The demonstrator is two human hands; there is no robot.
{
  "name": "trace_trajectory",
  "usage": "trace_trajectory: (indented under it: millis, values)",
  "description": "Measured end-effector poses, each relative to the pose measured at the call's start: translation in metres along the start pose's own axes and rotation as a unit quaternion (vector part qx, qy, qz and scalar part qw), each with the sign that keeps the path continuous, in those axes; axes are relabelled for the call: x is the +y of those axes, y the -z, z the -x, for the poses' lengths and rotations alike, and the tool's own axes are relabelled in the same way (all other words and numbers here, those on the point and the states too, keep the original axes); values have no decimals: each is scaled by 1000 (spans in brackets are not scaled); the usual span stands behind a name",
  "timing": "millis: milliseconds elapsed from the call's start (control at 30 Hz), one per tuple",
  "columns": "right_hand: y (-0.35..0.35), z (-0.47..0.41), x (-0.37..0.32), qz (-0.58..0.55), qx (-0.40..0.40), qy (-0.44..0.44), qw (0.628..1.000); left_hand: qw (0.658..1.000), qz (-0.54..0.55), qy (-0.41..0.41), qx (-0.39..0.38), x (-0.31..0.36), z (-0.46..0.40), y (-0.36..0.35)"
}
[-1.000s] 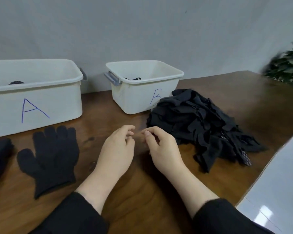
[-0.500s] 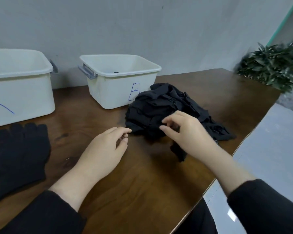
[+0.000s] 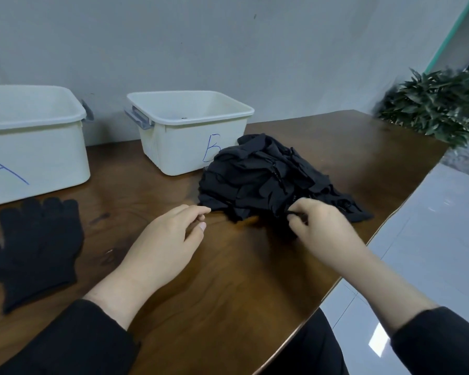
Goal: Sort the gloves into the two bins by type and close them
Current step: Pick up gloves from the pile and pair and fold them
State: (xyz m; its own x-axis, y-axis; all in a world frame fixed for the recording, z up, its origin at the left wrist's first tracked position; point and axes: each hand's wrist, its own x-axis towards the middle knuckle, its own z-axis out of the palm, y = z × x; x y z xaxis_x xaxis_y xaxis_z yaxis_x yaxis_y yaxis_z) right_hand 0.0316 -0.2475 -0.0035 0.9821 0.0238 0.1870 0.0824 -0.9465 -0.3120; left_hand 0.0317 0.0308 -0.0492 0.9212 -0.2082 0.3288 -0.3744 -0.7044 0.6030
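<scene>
Right hand (image 3: 320, 226) pinches the glove pile's (image 3: 271, 182) near edge; left hand (image 3: 168, 239) rests loosely curled and unladen beside it.
Risk — the tangled fabric could drag several gloves off together, muddling the sort.

The table (image 3: 228, 293) was dark wood with a glossy, smooth finish. Both bins (image 3: 190, 147) were matt cream plastic with grey plastic latches (image 3: 138, 119). The glove (image 3: 38, 247) on the left was black, coarse knit cloth; the pile (image 3: 268, 180) was thinner, smoother black cloth. The floor (image 3: 431, 239) looked like shiny pale tile.
</scene>
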Motion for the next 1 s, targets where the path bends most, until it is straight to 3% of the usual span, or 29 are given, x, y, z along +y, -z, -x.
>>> trace_trajectory:
  millis: [133, 300, 400, 500, 667, 767, 867, 1000]
  values:
    - [46, 6, -22, -175, 54, 11, 983, 999, 30, -12, 34, 3, 2, 2]
    - [70, 5, -62, -367, -86, 74, 924, 980, 174, -55, 77, 7, 5, 13]
    - [59, 1, -87, -401, -149, 96, 899, 961, 265, -45, 60, 12, 13, 25]
    - [45, -6, -106, -425, -187, 106, 880, 948, 313, 19, 51, 10, 20, 31]
    - [24, -17, -134, -419, -243, 114, 867, 907, 386, 102, 137, 4, 35, 51]
    - [16, -21, -147, -466, -263, 76, 841, 870, 435, 132, 189, -4, 41, 61]
    - [9, -22, -158, -486, -303, 51, 818, 859, 442, 136, 220, -11, 44, 65]
    - [0, -24, -170, -415, -310, 59, 853, 853, 438, 146, 243, -11, 46, 67]
